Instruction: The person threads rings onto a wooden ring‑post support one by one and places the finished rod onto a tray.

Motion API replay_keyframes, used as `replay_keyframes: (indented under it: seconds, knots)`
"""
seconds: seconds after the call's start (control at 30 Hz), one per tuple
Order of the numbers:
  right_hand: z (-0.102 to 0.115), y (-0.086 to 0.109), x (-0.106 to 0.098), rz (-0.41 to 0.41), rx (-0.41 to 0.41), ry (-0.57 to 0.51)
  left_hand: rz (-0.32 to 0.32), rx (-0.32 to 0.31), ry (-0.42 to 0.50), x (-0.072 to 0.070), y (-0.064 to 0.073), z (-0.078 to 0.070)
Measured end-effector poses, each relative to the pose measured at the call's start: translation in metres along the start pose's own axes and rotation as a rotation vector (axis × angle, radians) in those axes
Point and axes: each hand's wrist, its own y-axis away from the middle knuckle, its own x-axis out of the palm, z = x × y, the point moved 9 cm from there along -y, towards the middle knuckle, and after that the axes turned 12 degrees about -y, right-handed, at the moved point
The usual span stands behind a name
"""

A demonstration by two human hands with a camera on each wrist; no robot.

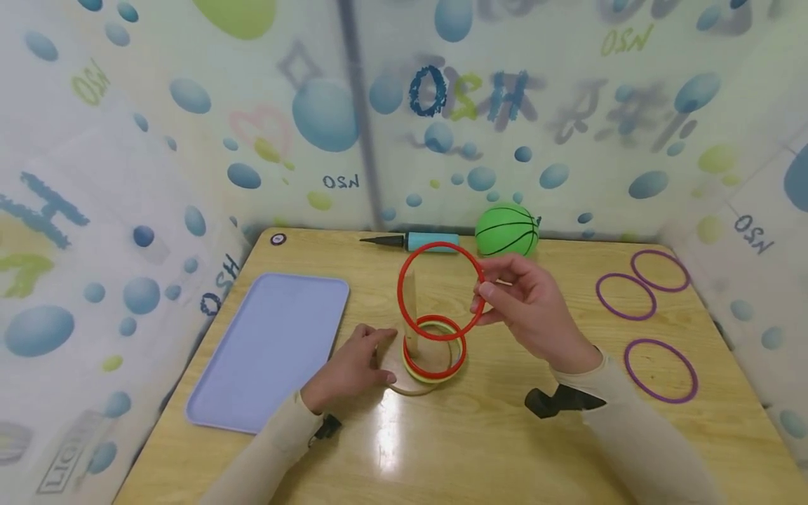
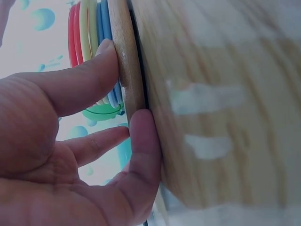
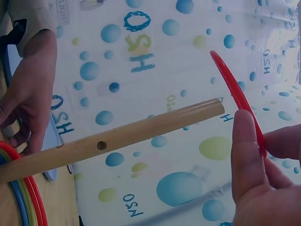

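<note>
- From here, my right grip point(image 1: 527, 308) pinches a red ring point(image 3: 237, 95).
- My left grip point(image 1: 353, 368) (lower down) holds the base point(image 2: 129, 66); stacked rings point(image 2: 84, 33) lie to its right.

Shows glossy red on the raised ring point(image 1: 400, 290) and on the topmost stacked rings point(image 2: 77, 33), pale yellow on the middle rings point(image 2: 84, 29), blue on the lowest rings point(image 2: 106, 21). Reads light tan along the wooden post point(image 3: 155, 129) and over the round base point(image 1: 393, 358). Runs yellowish tan with darker brown grain across the table point(image 1: 492, 442). Gleams bright green, lined with thin black curves, on the ball point(image 1: 507, 231); shows turquoise and black on the pump point(image 1: 414, 242). Shows even lavender-blue on the tray point(image 1: 268, 344), solid purple on three separate rings point(image 1: 656, 341), cream on the sleeves point(image 1: 644, 442), black on the wrist gear point(image 1: 568, 400). Scatters blue and lime-green spots point(image 1: 325, 116), plus blue and yellow-green lettering point(image 1: 63, 204), over the white backdrop point(image 1: 404, 42).
</note>
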Motion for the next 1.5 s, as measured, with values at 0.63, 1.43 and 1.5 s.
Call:
replay_keyframes:
  seconds: [0.63,1.43,1.5]
  knots:
    - [-0.063,-0.014,-0.01,-0.106,0.231,-0.008,0.004,0.01,-0.032,0.0,0.0,-0.005]
    - [-0.131,0.015,-0.064,-0.131,0.467,0.252,-0.019,0.034,-0.022,-0.004,-0.002,-0.003]
    - [-0.137,0.018,-0.066,-0.123,0.479,0.273,-0.025,0.05,-0.03,-0.004,-0.002,-0.003]
